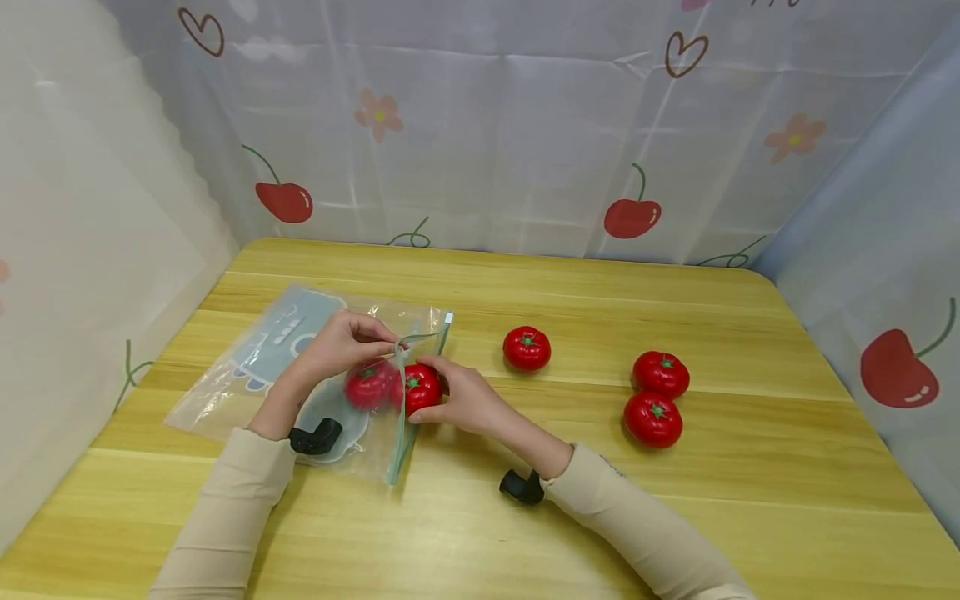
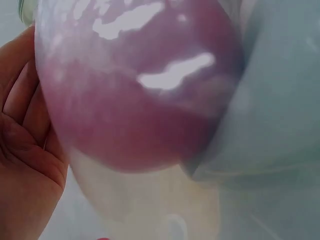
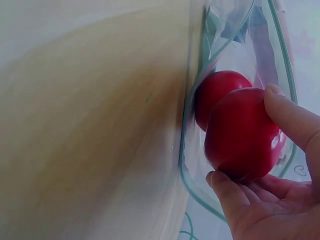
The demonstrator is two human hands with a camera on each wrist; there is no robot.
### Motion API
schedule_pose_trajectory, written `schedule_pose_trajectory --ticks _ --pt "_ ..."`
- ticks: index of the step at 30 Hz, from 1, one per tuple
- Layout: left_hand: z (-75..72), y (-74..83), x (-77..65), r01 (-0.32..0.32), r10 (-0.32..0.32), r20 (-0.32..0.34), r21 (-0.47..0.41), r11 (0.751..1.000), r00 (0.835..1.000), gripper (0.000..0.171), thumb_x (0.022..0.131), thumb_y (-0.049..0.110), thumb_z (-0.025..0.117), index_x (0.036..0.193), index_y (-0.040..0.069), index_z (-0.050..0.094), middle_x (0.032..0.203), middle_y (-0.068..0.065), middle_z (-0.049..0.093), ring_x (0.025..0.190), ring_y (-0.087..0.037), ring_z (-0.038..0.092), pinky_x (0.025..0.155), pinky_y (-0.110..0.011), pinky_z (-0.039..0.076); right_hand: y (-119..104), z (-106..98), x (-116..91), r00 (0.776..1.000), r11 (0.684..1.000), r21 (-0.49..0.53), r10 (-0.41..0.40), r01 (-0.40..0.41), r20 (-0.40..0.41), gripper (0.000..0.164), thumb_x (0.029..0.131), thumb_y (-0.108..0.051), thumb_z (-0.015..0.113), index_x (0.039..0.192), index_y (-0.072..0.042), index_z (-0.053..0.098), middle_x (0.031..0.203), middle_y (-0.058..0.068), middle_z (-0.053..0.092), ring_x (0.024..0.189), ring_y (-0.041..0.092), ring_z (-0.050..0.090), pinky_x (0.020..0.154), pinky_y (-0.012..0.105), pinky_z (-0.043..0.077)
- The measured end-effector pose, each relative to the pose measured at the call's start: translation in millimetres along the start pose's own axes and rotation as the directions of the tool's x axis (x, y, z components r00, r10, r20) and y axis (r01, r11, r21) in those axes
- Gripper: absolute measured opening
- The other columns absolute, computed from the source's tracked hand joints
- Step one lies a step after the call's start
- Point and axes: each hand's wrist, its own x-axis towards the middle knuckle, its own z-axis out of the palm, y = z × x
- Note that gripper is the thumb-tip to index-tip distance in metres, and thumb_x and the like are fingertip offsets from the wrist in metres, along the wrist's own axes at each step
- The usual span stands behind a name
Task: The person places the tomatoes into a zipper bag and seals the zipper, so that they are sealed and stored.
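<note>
A clear zip bag (image 1: 225,392) with a blue cartoon print lies on the left of the table, its mouth facing right. My left hand (image 1: 347,340) pinches the upper edge of that mouth and lifts it. Inside the bag is one red tomato (image 1: 366,385), seen through the plastic. In the mouth, my right hand (image 1: 468,400) grips a second tomato (image 3: 245,135) between thumb and fingers. The right wrist view shows the two tomatoes side by side within the green rim (image 3: 185,130). In the left wrist view, plastic covers a blurred tomato (image 2: 140,100) beside the left hand (image 2: 30,140).
A single tomato (image 1: 527,348) sits right of the bag. Two more, an upper tomato (image 1: 661,373) and a lower tomato (image 1: 653,419), touch each other farther right. A white patterned curtain (image 1: 495,125) stands behind and beside the wooden table (image 1: 570,533).
</note>
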Motion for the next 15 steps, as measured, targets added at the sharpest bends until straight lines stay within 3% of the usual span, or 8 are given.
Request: schedule_pose_trajectory --ticks 7,15 --pt "0.2 0.8 1.0 -0.001 0.001 0.007 -0.009 1.0 1.0 0.007 0.083 -0.003 0.068 0.088 -0.006 0.072 0.086 -0.013 0.069 0.072 -0.02 0.066 0.066 -0.031 0.054 2.8 3.5 2.3 0.999 0.995 0.096 -0.008 0.013 -0.048 0.075 0.075 -0.018 0.081 0.138 -0.005 0.042 0.124 0.01 0.055 0.108 0.02 0.056 0.084 0.026 0.047" --pt "-1.6 0.4 0.0 0.006 -0.006 0.007 -0.005 1.0 1.0 0.008 0.083 -0.002 0.069 0.088 -0.006 0.072 0.087 -0.013 0.069 0.074 -0.019 0.066 0.066 -0.03 0.054 4.7 5.6 4.5 1.0 1.0 0.0 0.004 -0.004 0.016 0.076 0.076 -0.022 0.081 0.139 -0.006 0.041 0.124 0.011 0.055 0.105 0.021 0.055 0.085 0.028 0.046"
